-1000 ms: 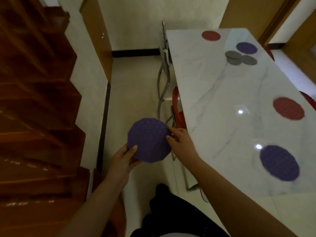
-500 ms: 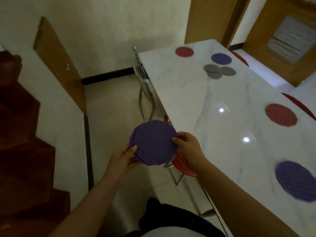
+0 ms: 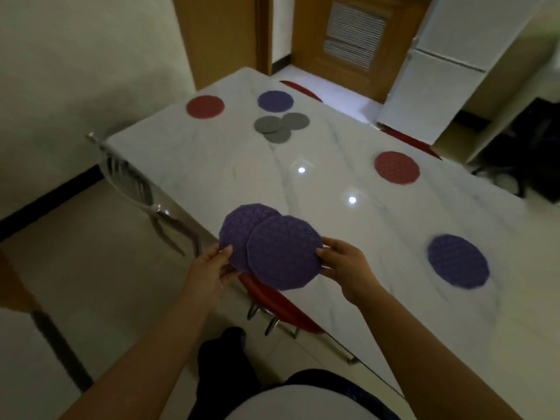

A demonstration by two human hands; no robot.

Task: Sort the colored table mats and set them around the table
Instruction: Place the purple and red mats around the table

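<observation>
Two purple mats are held fanned over the near edge of the table (image 3: pixel 236 165), above a red seat (image 3: pixel 283 306) tucked beneath it. The rear mat (image 3: pixel 242 225) is pinched at its lower left rim by the left hand (image 3: pixel 212 266), thumb on top. The front mat (image 3: pixel 283 253), overlapping the rear one, is pinched at its right rim by the right hand (image 3: pixel 345 266). Further along the marble top, a near purple mat (image 3: pixel 458 261) is laid flat by the right edge, and a near red mat (image 3: pixel 397 167) is seen beyond it. Toward the far end three grey mats (image 3: pixel 280 125) are laid overlapping, with a far purple mat (image 3: pixel 275 100) just behind them and a far red mat (image 3: pixel 205 106) to its left. A metal chair (image 3: pixel 130 177) is set beside the left corner.
</observation>
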